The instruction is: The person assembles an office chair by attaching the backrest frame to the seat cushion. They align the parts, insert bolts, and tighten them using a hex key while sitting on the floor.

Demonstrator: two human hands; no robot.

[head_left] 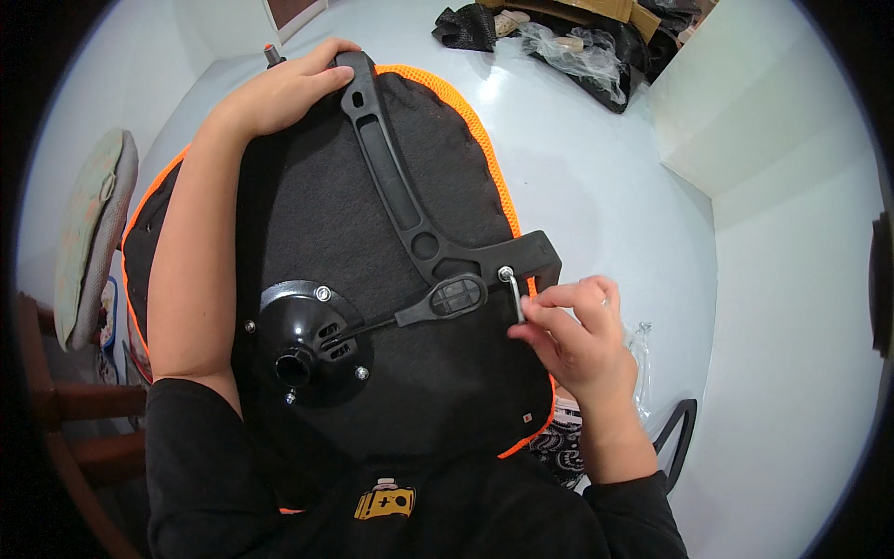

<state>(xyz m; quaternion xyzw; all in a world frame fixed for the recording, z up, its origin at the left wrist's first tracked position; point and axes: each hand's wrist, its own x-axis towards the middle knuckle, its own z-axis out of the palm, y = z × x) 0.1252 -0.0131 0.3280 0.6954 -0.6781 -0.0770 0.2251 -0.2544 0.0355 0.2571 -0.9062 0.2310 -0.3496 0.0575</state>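
Observation:
An upturned chair seat (307,205) with black underside and orange mesh edging lies in front of me. Across it runs a black plastic armrest (400,191). My left hand (303,82) grips the armrest's far end, thumb on top. My right hand (582,340) pinches a small silver hex key (516,300) at the seat's right edge. The key's other end meets a bolt (506,274) in the armrest's near end. Left of that, a round black metal mount (298,312) with a central socket sits on the seat, and a lever with a flat paddle (456,295) reaches toward the armrest.
Clear plastic wrap (577,56) and black bags lie by a cardboard box (596,7) at the back. A small clear bag (641,359) is beyond my right hand, near a black loop-shaped part (680,438). A padded cushion (93,233) and brown wooden furniture (93,401) stand left.

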